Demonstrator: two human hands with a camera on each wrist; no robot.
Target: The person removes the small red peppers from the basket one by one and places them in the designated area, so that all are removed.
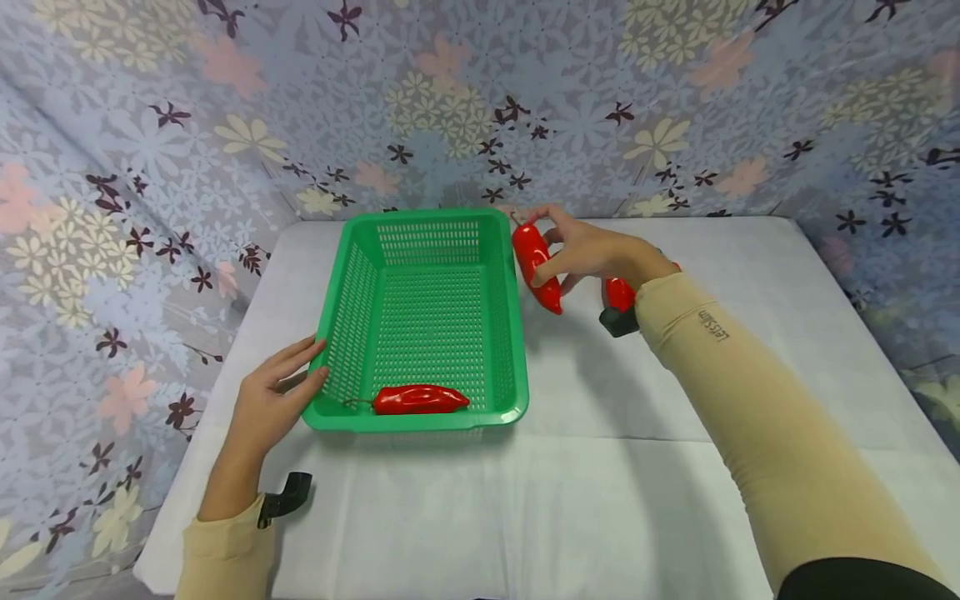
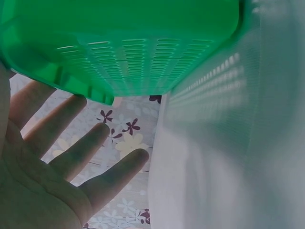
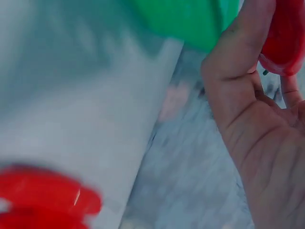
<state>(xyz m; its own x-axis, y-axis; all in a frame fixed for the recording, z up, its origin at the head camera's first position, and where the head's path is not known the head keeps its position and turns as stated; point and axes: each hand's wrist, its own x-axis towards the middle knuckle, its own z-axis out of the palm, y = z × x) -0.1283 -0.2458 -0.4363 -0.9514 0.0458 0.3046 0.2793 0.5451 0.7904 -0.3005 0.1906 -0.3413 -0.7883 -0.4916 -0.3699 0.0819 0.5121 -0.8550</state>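
Observation:
My right hand (image 1: 588,248) pinches a long red pepper (image 1: 531,250) between thumb and fingers, just off the right rim of a green plastic basket (image 1: 519,367). The pepper's thin stem points up and away, its tip down toward me. In the right wrist view this pepper (image 3: 286,40) shows at the upper right, partly hidden by the thumb. My left hand (image 1: 273,400) touches the basket's near left rim, its fingers straight and spread in the left wrist view. Another red pepper (image 1: 420,400) lies inside the basket along the near wall.
More red pepper (image 1: 619,293) lies on the table right of the basket, partly covered by my right wrist and its black camera mount (image 1: 618,322). A white cloth covers the table (image 1: 600,500). Flowered fabric (image 1: 450,100) hangs along the table's back and sides.

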